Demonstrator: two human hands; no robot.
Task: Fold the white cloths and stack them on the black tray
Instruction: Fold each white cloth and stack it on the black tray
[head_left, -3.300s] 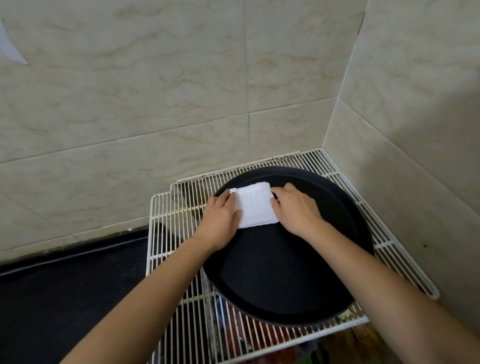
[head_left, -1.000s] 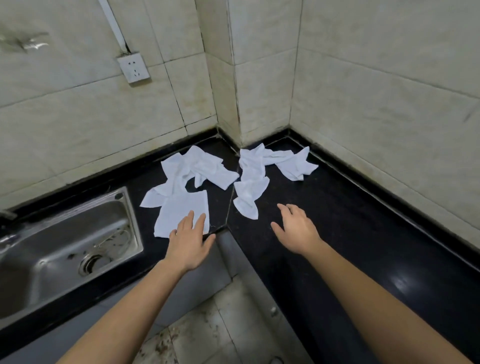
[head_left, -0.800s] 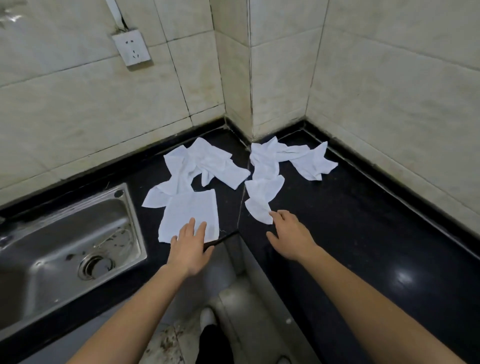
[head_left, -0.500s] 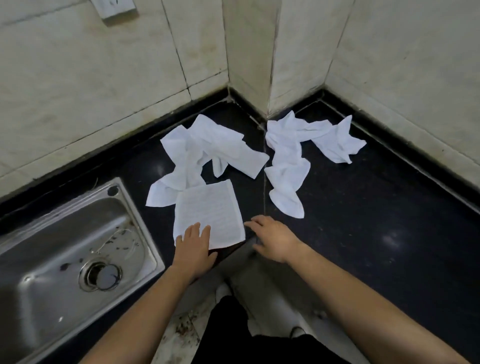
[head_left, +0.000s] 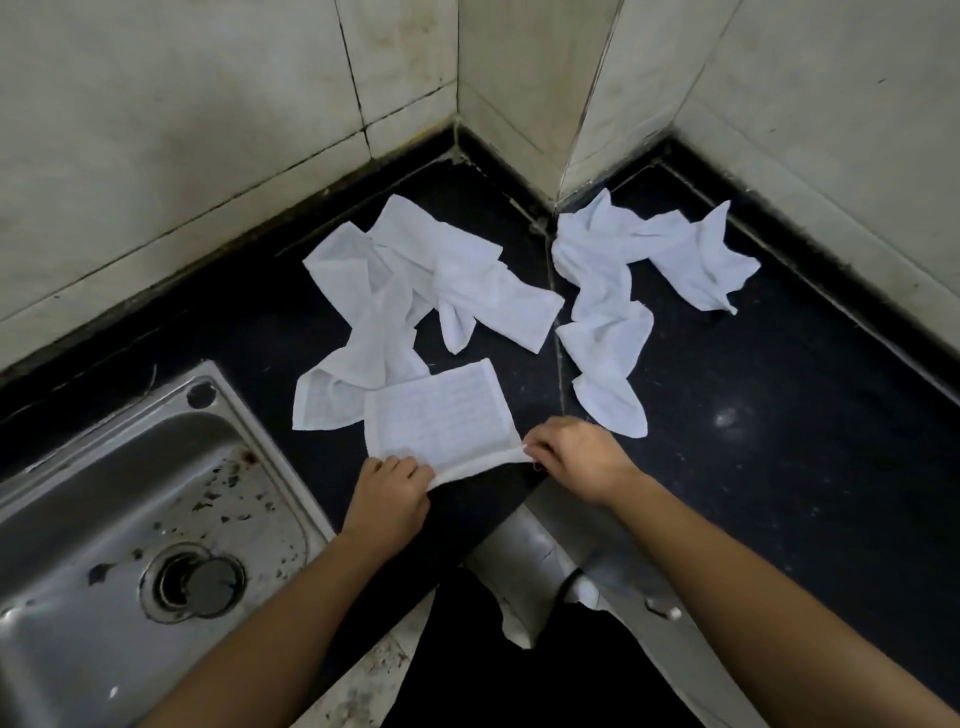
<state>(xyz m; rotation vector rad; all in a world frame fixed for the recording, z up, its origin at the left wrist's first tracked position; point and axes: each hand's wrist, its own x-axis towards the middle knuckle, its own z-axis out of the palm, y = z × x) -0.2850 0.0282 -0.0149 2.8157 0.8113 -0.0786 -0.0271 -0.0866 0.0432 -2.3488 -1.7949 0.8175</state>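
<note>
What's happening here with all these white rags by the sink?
A person is folding cloths. The left hand and right hand each pinch a near corner of the flat cloth on the black counter, lifting its near edge. More crumpled cloths lie behind it, unfolded. A steel sink sits to the left.

I see the flat cloth (head_left: 439, 415) on the worktop (head_left: 779, 415), sink (head_left: 130, 519) to its left, crumpled cloths (head_left: 415, 280) behind it near the corner.

Premises: a domestic kitchen, evidenced by a stainless steel sink (head_left: 119, 530) set into a black stone worktop (head_left: 779, 441) against tiled walls (head_left: 182, 130).
</note>
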